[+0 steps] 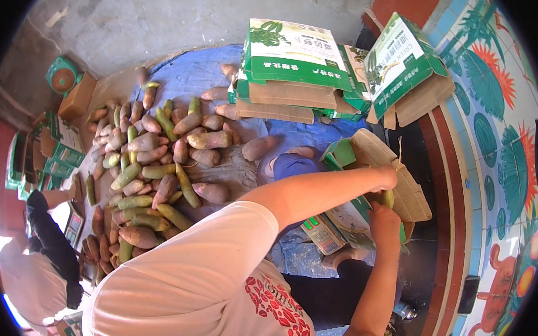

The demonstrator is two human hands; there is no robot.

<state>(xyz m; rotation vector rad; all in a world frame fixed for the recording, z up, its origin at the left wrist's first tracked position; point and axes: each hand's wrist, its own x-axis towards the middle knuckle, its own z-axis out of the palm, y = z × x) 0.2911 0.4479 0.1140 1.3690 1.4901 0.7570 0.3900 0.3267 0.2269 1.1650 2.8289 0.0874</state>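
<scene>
Both my hands are over an open green-and-white cardboard box (418,198) on the right. Between them shows part of a green radish (388,198). My left hand (386,177) is closed at its upper end, and a thin pale strand sticks up just above that hand. Closed as well, my right hand (384,221) grips the radish from below. Most of the radish is hidden by my fingers. Beside the box, to the left, stands a digital scale (325,234) with green lit digits.
A large heap of green and reddish-brown radishes (153,156) covers the floor at left. Flattened and folded boxes (300,66) are stacked at the back on a blue tarp (185,69). A painted tile wall (490,156) bounds the right. At far left another person (37,271) crouches.
</scene>
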